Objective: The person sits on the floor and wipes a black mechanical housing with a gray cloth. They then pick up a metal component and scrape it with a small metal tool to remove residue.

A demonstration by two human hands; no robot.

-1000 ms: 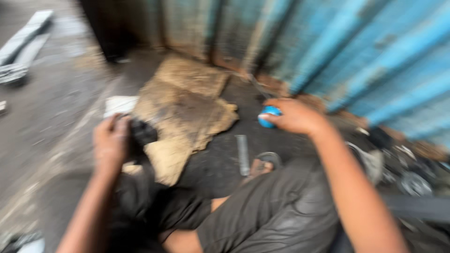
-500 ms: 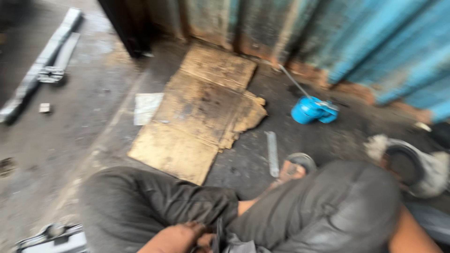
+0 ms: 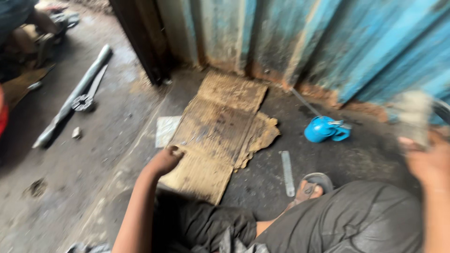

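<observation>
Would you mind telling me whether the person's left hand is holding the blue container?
No, the blue container lies alone on the ground by the blue wall, while the left hand rests on the cardboard sheet.

right hand (image 3: 429, 164) – blurred, cut by right edge | grey object (image 3: 412, 117) in it – unidentifiable | left hand (image 3: 165, 160) fingers – curled, hidden

Bare arms, dark grey trousers — sandal (image 3: 315, 183)
</observation>
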